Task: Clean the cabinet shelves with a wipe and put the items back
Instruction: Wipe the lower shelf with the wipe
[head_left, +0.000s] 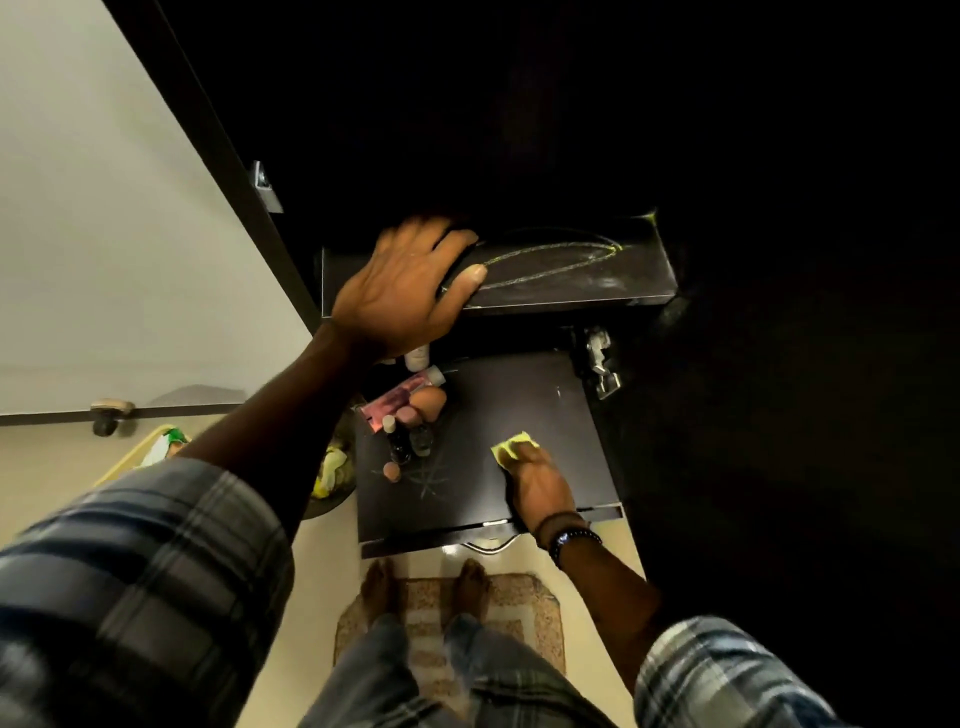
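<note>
My right hand (540, 486) holds a yellow wipe (511, 446) down on the dark lower shelf (483, 499), right of its middle. At the left end of that shelf stand several small toiletry items: a pink tube (395, 400), a beige sponge (428, 399) and small dark bottles (410, 441). Pale scribble marks show on the shelf near them. My left hand (410, 286) rests with spread fingers on the left end of the dark upper shelf (597, 280), which carries a yellowish oval mark. Its fingertips are blurred and lost in the dark.
The white cabinet door (104, 234) stands open at the left, and a metal hinge (600, 364) sits on the right wall. A basket with yellow-green things (332, 467) is on the floor at the left. My feet are on a small mat (519, 613) below.
</note>
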